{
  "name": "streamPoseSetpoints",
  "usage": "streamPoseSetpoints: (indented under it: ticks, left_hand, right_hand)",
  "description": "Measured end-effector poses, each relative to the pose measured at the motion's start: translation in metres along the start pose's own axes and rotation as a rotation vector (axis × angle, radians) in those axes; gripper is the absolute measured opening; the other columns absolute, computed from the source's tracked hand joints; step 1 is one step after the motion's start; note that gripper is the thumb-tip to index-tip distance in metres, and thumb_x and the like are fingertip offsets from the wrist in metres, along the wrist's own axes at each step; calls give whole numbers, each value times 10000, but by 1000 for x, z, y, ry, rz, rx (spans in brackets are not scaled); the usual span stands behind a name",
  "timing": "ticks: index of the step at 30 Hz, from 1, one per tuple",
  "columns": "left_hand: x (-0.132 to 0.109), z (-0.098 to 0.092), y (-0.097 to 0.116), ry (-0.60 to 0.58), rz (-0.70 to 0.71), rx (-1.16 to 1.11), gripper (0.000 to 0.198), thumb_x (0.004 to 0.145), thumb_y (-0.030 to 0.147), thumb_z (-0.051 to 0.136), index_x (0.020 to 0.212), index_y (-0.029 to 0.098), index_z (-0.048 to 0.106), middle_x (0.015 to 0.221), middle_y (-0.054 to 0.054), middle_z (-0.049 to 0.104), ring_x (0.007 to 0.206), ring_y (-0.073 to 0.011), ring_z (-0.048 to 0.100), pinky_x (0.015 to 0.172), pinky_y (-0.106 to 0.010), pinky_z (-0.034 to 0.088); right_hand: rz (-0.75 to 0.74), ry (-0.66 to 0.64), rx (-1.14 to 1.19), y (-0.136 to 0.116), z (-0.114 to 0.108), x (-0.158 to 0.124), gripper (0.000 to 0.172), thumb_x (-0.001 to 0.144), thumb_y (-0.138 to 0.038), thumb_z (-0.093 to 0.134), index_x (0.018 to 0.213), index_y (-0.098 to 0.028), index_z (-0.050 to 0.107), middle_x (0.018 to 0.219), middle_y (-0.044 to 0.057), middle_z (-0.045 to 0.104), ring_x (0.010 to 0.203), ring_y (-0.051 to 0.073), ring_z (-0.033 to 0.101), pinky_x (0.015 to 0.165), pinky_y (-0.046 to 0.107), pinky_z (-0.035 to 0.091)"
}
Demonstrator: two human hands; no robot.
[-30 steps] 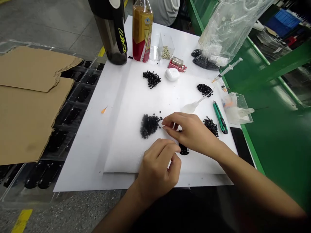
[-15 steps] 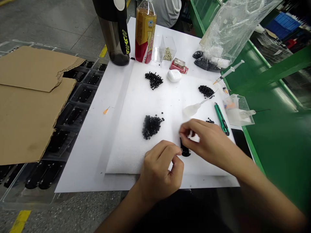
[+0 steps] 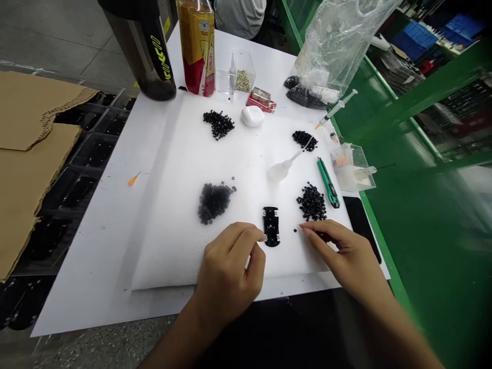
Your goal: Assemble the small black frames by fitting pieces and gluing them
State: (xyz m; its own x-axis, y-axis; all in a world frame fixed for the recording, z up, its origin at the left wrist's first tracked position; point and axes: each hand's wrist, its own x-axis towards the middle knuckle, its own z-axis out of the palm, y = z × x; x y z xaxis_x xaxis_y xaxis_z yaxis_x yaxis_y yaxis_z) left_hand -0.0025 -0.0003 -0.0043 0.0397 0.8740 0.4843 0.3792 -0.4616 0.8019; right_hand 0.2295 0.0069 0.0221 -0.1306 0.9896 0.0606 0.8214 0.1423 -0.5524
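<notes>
A black, elongated plate with rounded ends and small cut-outs (image 3: 271,228) lies on the white foam sheet (image 3: 169,256). My left hand (image 3: 234,261) is closed beside it, fingers curled, the index fingertip at or very near the plate's lower left edge; anything inside the pinch is hidden. To the right, my right hand (image 3: 338,246) has thumb and index fingertips pressed together, and what they pinch is too small to make out. Just left of those fingertips is a small black square piece (image 3: 295,230). Above the right hand spreads a pile of black square pieces (image 3: 312,202).
More black piles sit at left (image 3: 215,202), upper left (image 3: 219,124) and upper right (image 3: 305,140). Around them are a white squeeze dropper (image 3: 280,170), green cutter (image 3: 328,182), syringe (image 3: 337,108), white case (image 3: 252,116), drink bottle (image 3: 197,48) and dark tumbler (image 3: 144,56).
My right hand has moved off the black plate to the right, beside the square pieces, uncovering the plate. My left hand keeps its curled pose. The whole view has shifted.
</notes>
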Motion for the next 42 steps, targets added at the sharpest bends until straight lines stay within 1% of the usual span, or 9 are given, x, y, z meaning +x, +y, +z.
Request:
streamPoseSetpoints:
  ticks: [3, 9, 16, 19, 21, 24, 29, 37, 42]
  left_hand:
    - [0, 0, 1, -13, 5, 26, 224, 915, -23, 493, 955, 137, 645, 895, -34, 675, 817, -117, 632, 698, -236, 530]
    - [0, 0, 1, -18, -10, 50, 223, 914, -20, 497, 965, 141, 643, 907, -28, 673, 829, -117, 635, 714, -236, 536]
    - [1, 1, 2, -22, -1, 41, 231, 914, -17, 507, 987, 149, 650, 926, -30, 683, 860, -138, 642, 763, -271, 553]
    - [2, 1, 2, -22, -24, 29, 320, 941, 7, 519, 1208, 144, 631, 1013, -34, 704, 937, -140, 652, 847, -281, 560]
    - [3, 2, 0, -26, -55, 9, 449, 961, 7, 504, 1392, 136, 526, 1096, -38, 713, 1030, -136, 655, 956, -288, 549]
    - [2, 3, -3, -59, -55, -6, 552, 964, -42, 437, 1482, 146, 434, 1175, -33, 719, 1148, -136, 638, 1073, -323, 513]
    - [2, 6, -5, -97, -32, 64, 589, 948, -74, 369, 1487, 156, 430, 1181, -14, 738, 1157, -152, 625, 1034, -361, 531]
    - [2, 4, -4, -196, -23, 144, 590, 909, -72, 389, 1461, 128, 452, 1180, -9, 747, 1170, -183, 612, 967, -385, 511]
    - [2, 4, -5, -206, 0, 171, 579, 890, -77, 404, 1431, 116, 476, 1153, -16, 759, 1179, -208, 610, 934, -401, 508]
  right_hand:
    - [76, -22, 3, -6, -5, 4, 155, 952, -366, 648, 977, -246, 744, 936, 31, 762, 793, 189, 711, 663, 308, 579]
    - [-104, -154, -86, -9, -8, 16, 129, 972, -287, 586, 917, -212, 675, 844, 34, 678, 669, 140, 628, 511, 244, 487]
    - [-333, -182, -111, -23, -3, 11, 71, 1006, -175, 533, 1059, -212, 560, 937, 27, 625, 795, 133, 610, 715, 260, 523]
    - [-438, -245, -193, -36, 6, 7, 149, 998, -105, 497, 1113, -196, 523, 951, 34, 617, 811, 155, 595, 696, 288, 499]
    - [-516, -242, -289, -40, 12, 5, 228, 968, -55, 501, 1160, -176, 521, 975, 48, 617, 832, 177, 588, 680, 309, 483]
    - [-589, -227, -375, -39, 17, 4, 287, 943, -31, 513, 1206, -146, 525, 985, 64, 615, 847, 196, 584, 665, 325, 474]
    - [-639, -213, -451, -42, 16, 7, 216, 965, -52, 480, 1152, -131, 554, 912, 57, 602, 785, 189, 567, 589, 327, 452]
    - [-777, -199, -615, -57, 12, 14, 225, 879, 25, 521, 1066, -66, 607, 849, 82, 596, 708, 222, 579, 513, 355, 461]
    - [-771, -123, -525, -50, 16, 6, 231, 917, 0, 549, 1136, -26, 618, 858, 104, 648, 738, 210, 594, 573, 339, 514]
